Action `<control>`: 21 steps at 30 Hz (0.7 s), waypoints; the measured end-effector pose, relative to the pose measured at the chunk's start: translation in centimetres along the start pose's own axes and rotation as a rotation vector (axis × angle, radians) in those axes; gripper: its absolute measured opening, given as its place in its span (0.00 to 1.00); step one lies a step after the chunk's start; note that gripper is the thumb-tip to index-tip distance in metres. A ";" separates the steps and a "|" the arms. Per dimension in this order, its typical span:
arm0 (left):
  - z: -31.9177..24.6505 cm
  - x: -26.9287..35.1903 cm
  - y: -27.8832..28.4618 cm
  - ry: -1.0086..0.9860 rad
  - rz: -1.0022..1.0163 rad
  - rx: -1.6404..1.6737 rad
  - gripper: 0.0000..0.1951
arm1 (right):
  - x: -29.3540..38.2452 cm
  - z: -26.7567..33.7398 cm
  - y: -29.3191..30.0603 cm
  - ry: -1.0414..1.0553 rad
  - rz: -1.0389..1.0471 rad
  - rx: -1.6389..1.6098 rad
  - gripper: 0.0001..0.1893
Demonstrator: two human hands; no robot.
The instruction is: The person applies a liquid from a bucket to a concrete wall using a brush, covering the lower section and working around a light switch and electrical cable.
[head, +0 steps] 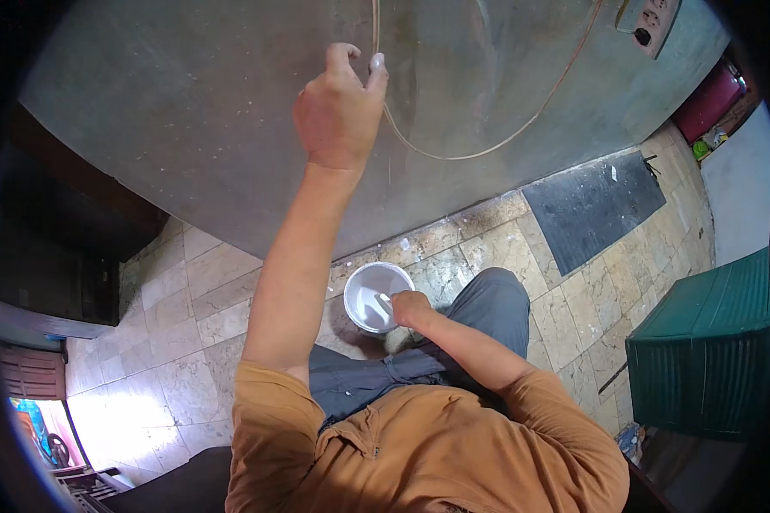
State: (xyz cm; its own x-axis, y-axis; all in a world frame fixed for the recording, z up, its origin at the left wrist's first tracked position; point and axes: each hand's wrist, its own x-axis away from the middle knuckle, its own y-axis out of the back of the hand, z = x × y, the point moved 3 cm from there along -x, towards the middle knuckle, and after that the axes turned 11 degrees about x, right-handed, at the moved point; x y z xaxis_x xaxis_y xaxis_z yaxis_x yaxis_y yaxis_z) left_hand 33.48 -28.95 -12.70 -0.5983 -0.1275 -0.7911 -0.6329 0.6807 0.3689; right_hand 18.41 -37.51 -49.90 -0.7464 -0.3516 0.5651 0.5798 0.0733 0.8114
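My left hand [340, 106] is raised in front of the grey wall [231, 128], back of the hand towards me. Its index finger is bent, and the thumb, whitish at the tip, overlaps a thin pale cable [449, 157]. Whether the fingers grip that cable is hidden. Lower down, my right hand [412, 308] is closed around a white handle [383, 300] at the right rim of a white bucket [353, 282]. White material covers the bucket's inside; the handled tool's working end cannot be made out. The bucket stands on the floor between my legs.
A power strip [654, 22] with a black plug hangs at upper right. On the tiled floor [212, 269] lies a dark mat [597, 211] along the wall. A green ribbed box-like piece [699, 346] stands at right, dark furniture [58, 237] at left. White flecks dot the wall's foot.
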 end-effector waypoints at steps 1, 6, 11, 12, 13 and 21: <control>-0.2 -0.1 -0.2 -0.003 0.000 0.002 0.14 | 0.1 -0.2 0.0 -0.012 -0.007 -0.005 0.14; -1.0 -0.6 -0.9 0.016 0.010 0.056 0.13 | 0.0 -0.7 0.0 -0.032 -0.017 -0.008 0.14; -0.9 -0.9 -1.3 0.008 0.010 -0.014 0.14 | -0.4 -0.6 -0.2 -0.026 -0.010 -0.039 0.14; -0.9 -0.9 -1.4 0.009 0.015 -0.014 0.14 | -0.3 -0.6 -0.2 -0.027 -0.007 -0.043 0.14; -0.9 -0.8 -1.6 0.012 0.009 0.010 0.14 | -0.3 -0.6 -0.2 -0.032 0.005 -0.032 0.14; -0.9 -0.8 -1.6 0.032 -0.026 0.049 0.12 | -0.2 -0.9 0.2 -0.035 0.026 -0.046 0.15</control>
State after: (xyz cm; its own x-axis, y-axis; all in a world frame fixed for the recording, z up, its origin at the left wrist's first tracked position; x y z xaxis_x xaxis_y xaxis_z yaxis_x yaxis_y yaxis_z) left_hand 34.50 -30.59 -12.18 -0.5981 -0.1680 -0.7836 -0.6238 0.7114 0.3237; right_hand 18.96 -38.22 -50.03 -0.7411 -0.3175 0.5915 0.6131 0.0389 0.7890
